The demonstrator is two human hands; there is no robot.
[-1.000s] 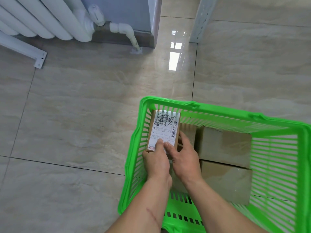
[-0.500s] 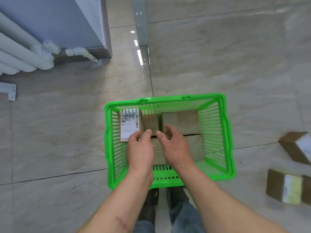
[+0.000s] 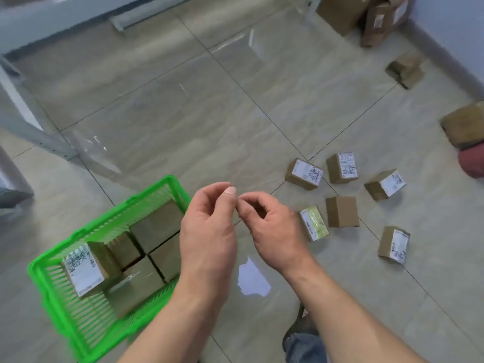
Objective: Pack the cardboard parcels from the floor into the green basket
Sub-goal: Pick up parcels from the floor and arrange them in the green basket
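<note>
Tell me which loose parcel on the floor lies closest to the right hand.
The parcel with the yellowish label, just beyond the right hand. The plain brown parcel beside it and the four white-labelled ones lie farther out.

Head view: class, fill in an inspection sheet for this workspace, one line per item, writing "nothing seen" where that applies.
Surface: tiled floor, glossy, reflecting light.
Job's things: green basket at lower left, holding several parcels, one with its label up; six small parcels loose on the floor at right, the nearest beside the right hand.
Clutter: larger boxes by the far wall.
Grippers: left hand and right hand empty, fingers curled, above the floor.
Cables: nothing seen.
Surroundings: metal frame leg at left.
</note>
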